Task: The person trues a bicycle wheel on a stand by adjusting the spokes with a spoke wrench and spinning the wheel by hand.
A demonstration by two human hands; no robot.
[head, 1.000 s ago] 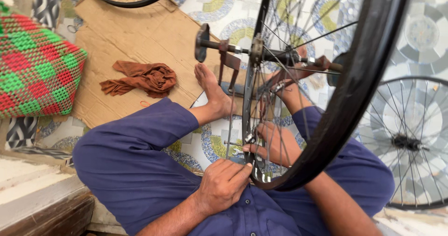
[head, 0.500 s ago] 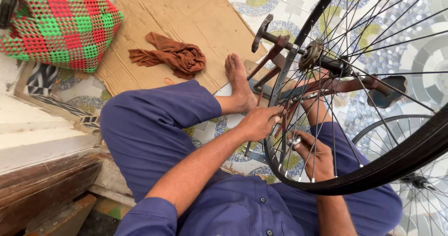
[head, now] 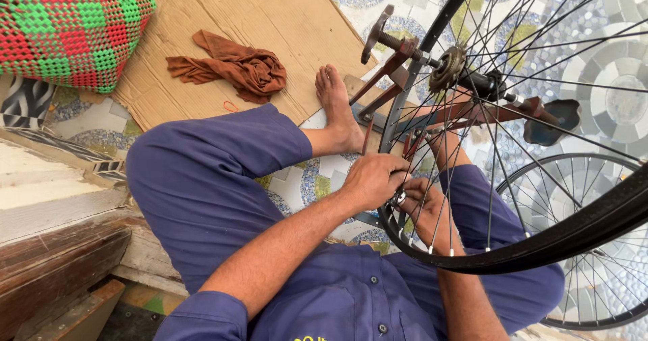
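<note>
You sit on a mosaic tile floor (head: 611, 105) in daylight; flattened cardboard (head: 270, 24) lies far left, a worn wooden step (head: 54, 240) near left.

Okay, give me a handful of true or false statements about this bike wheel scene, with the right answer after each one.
1. Both hands meet at the rim of the bicycle wheel. True: the left hand and right hand are together there.
2. The brown cloth lies on the cardboard sheet. True.
3. The woven bag is blue and white. False: it is red and green.
4. The person wears shoes. False: the foot is bare.
5. A second wheel lies on the floor. True.
</note>
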